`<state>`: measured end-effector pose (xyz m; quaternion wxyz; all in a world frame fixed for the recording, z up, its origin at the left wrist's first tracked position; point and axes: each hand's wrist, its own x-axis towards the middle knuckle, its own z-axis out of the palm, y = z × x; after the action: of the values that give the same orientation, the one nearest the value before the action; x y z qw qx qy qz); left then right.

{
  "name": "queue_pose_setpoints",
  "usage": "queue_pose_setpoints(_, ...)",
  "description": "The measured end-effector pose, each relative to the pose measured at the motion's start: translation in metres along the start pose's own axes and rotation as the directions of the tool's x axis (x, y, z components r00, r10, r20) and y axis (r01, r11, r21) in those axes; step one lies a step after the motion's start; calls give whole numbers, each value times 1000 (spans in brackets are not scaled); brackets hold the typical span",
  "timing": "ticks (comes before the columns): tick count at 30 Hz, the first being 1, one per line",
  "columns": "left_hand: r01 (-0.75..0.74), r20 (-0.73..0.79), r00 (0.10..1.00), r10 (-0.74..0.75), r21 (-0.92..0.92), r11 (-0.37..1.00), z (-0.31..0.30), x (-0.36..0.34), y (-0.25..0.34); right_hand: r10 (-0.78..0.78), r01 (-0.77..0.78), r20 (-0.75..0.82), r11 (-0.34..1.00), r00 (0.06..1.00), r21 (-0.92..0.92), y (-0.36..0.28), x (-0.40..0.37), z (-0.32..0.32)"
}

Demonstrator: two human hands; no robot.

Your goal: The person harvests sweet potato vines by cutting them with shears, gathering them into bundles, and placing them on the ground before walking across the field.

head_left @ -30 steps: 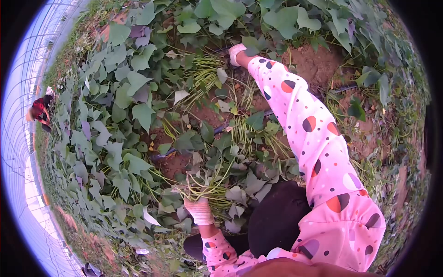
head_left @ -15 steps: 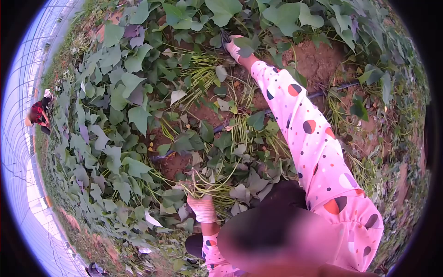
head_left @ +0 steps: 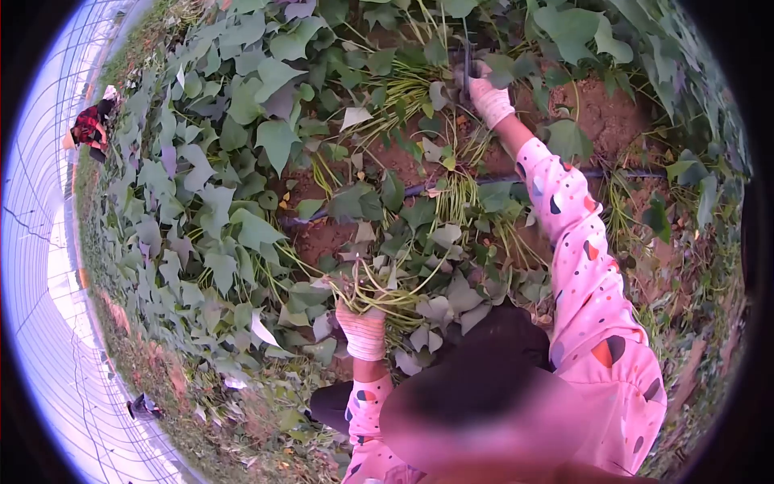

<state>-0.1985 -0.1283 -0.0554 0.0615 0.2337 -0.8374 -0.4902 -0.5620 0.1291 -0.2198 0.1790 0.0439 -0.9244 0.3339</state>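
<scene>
My left hand (head_left: 361,329), in a pale striped glove, is closed round a bunch of cut vine stems (head_left: 379,294) low in the middle of the view. The stems arch to the right over the leaves. Farther forward, my right hand (head_left: 488,95), also gloved, grips a dark-handled tool (head_left: 467,60); its thin dark part points away from me among the vines. Left of that hand, a clump of light green stems (head_left: 407,89) stands in the leaves. Leaves partly cover the right fingers.
Broad-leaved vines (head_left: 218,202) cover the ground on the left. A dark hose (head_left: 419,189) crosses bare reddish soil (head_left: 605,113). At the far left, a person in red (head_left: 89,127) bends by the framework (head_left: 36,177), and another person (head_left: 145,406) is lower down.
The view has shifted, so the plants appear farther right. My right arm is more bent, and the tool shows more clearly. My left hand still holds the stems.
</scene>
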Motion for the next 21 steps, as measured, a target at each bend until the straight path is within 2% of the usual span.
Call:
queue_pose_setpoints(1,29,-10,1000,-29,-46,999,0,-1,3,145,-172,120,951,982,258,-28,-24,-38)
queue_pose_setpoints(2,64,-22,998,-66,-90,994,-1,-4,6,285,-365,236,809,929,460,-57,-49,-77)
queue_pose_setpoints(3,70,34,997,-65,-208,976,-7,-9,9,298,-403,272,657,915,637,-88,-74,-113)
queue_pose_setpoints(4,73,86,995,-47,-330,941,-12,-13,12,299,-483,380,579,875,657,-111,-93,-152)
queue_pose_setpoints(5,118,90,992,-89,-413,903,-12,-19,13,263,-425,336,619,905,660,-123,-110,-176)
queue_pose_setpoints(7,162,122,986,-109,-630,760,-16,-36,23,205,-432,403,652,892,624,-150,-136,-227)
queue_pose_setpoints(8,148,108,989,-103,-642,752,-20,-45,20,200,-477,460,614,865,629,-166,-147,-253)
queue_pose_setpoints(10,66,148,989,20,-557,828,-29,-61,14,72,-422,520,683,851,596,-187,-164,-297)
queue_pose_setpoints(12,-166,27,980,198,-441,882,-34,-87,25,-33,-370,551,707,834,602,-202,-179,-329)
queue_pose_setpoints(14,-44,35,995,98,-713,700,-41,-113,35,-140,-322,591,728,794,606,-223,-186,-352)
queue_pose_setpoints(16,-80,-19,996,93,-698,711,-51,-137,43,-379,-112,636,797,672,594,-251,-187,-369)
queue_pose_setpoints(17,-113,-39,992,122,-705,700,-56,-149,51,-479,-70,602,743,639,666,-263,-191,-369)
queue_pose_setpoints(18,-147,-56,987,153,-708,691,-62,-161,60,-443,-127,687,782,577,611,-278,-193,-373)
queue_pose_setpoints(20,-176,-89,983,161,-710,682,-71,-179,74,-464,-225,731,746,501,627,-309,-204,-373)
queue_pose_setpoints(21,-197,-102,979,176,-688,698,-73,-186,78,-485,-231,719,725,498,649,-322,-210,-372)
